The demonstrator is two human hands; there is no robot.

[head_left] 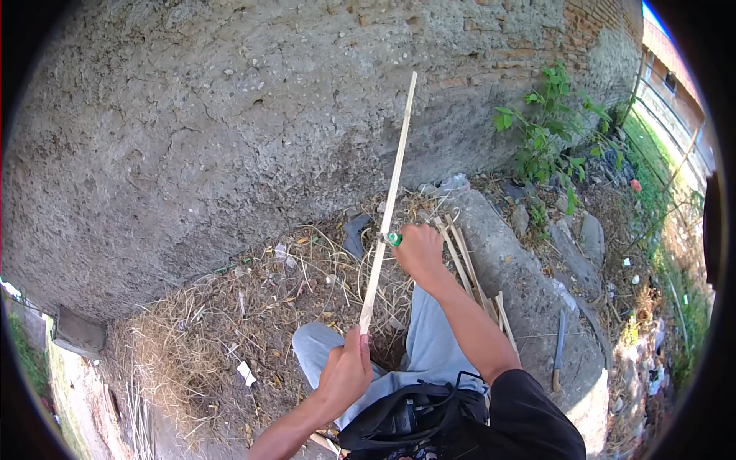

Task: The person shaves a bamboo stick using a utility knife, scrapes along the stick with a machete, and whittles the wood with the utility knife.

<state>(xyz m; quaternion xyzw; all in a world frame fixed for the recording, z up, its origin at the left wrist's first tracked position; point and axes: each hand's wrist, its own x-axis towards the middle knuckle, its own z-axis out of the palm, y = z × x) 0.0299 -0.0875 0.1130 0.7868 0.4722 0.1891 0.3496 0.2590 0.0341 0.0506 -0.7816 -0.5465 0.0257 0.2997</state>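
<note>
A long pale bamboo strip (395,178) slants up and away in front of me, its far end before the wall. My left hand (346,366) is closed around the strip's near end, just above my knees. My right hand (421,250) is closed on the green handle of a small knife (394,238). The tool's metal part meets the strip near its middle, though the blade is mostly hidden. Several split bamboo strips (465,262) lie beside and behind my right forearm.
A rough plastered wall (253,115) rises ahead. Shavings and dry straw (192,337) cover the ground on the left. On the right is a concrete slab (529,307) bearing a machete (559,349). Beyond it are stones, litter and a leafy plant (552,126). A black bag (414,418) rests at my lap.
</note>
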